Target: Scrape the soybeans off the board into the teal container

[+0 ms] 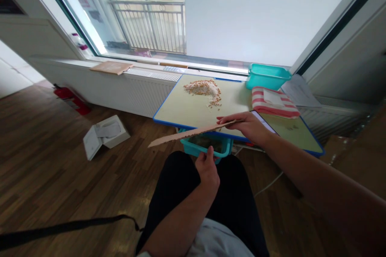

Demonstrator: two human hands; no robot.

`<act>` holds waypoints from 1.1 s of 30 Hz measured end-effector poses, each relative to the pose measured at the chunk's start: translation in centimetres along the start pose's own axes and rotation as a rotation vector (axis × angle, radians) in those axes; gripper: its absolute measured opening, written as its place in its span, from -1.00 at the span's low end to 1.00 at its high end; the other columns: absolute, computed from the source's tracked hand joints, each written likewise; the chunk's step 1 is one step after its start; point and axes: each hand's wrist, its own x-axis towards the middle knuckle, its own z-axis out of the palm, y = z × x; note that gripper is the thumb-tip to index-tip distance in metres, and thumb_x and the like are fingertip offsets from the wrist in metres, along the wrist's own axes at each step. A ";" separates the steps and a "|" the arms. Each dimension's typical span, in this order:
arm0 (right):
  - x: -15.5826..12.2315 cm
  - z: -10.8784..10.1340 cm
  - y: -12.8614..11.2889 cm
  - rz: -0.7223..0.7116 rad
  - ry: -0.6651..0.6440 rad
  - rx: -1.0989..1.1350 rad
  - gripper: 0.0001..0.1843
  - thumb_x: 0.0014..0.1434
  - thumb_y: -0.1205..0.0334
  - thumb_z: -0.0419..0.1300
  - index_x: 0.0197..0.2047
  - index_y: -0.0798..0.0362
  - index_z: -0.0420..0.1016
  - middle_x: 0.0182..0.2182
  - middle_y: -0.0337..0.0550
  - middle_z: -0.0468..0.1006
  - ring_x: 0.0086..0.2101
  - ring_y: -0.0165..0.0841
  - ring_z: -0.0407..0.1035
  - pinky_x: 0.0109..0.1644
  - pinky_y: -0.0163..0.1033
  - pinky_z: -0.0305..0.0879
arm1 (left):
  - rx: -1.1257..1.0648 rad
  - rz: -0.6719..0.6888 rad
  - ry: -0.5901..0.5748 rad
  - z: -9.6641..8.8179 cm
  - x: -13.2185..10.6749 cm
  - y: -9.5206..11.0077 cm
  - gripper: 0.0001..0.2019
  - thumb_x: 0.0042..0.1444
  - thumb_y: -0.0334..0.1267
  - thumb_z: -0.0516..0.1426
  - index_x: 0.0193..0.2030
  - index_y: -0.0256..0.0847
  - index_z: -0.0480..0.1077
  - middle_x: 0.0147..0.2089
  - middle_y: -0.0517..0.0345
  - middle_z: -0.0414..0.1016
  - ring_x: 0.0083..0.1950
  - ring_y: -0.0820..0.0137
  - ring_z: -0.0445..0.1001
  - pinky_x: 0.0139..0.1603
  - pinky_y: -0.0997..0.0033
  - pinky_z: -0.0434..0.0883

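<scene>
My right hand (245,125) grips one end of a flat brown cardboard sheet (187,133), held level and sticking out to the left past the table's front edge. My left hand (207,165) is closed on the rim of a teal bin (194,149) held under that edge, above my lap. On the pale green table with blue rim (169,122) lies a pile of mixed brown grains and white rice (206,90), a little beyond both hands.
A second teal bin (267,76) and a folded red-and-white striped cloth (273,102) sit at the table's far right. A white radiator and window ledge run behind. An open white box (104,134) and a red fire extinguisher (72,98) lie on the wood floor left.
</scene>
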 end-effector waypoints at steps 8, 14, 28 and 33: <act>-1.9 -1.3 -0.5 -0.118 0.342 -0.188 -0.77 -0.05 0.27 0.22 -0.25 0.00 0.58 -0.22 -0.20 0.59 -0.14 -0.26 0.43 0.03 -0.16 0.28 | -0.018 -0.017 -0.013 -0.4 0.2 -0.3 -0.67 -0.17 -0.13 0.28 -0.60 -0.29 0.25 -0.64 0.32 0.25 -0.59 0.59 0.25 -0.53 0.53 0.25; -3.5 -0.7 1.1 -0.092 0.371 -0.399 -0.71 0.03 0.18 0.17 -0.15 0.01 0.56 -0.28 -0.21 0.60 -0.26 -0.28 0.46 -0.16 -0.22 0.35 | -0.064 -0.026 -0.045 -0.5 0.2 -0.1 -0.67 -0.16 -0.16 0.28 -0.61 -0.28 0.22 -0.62 0.32 0.24 -0.56 0.57 0.29 -0.49 0.51 0.29; -4.5 1.8 -0.3 0.002 0.220 -0.399 -0.67 0.04 0.18 0.14 -0.12 0.04 0.55 -0.29 -0.20 0.60 -0.26 -0.27 0.48 -0.18 -0.25 0.38 | -0.046 -0.006 -0.046 -0.4 0.0 0.4 -0.60 -0.18 -0.06 0.28 -0.63 -0.27 0.17 -0.65 0.35 0.19 -0.59 0.59 0.24 -0.49 0.51 0.28; -4.9 2.7 -0.7 -0.010 0.254 -0.390 -0.67 0.04 0.19 0.15 -0.12 0.02 0.55 -0.26 -0.20 0.60 -0.23 -0.24 0.48 -0.16 -0.22 0.39 | -0.035 -0.002 -0.028 -0.3 -0.1 0.5 -0.57 -0.20 -0.02 0.27 -0.64 -0.26 0.16 -0.66 0.36 0.18 -0.60 0.58 0.24 -0.51 0.50 0.27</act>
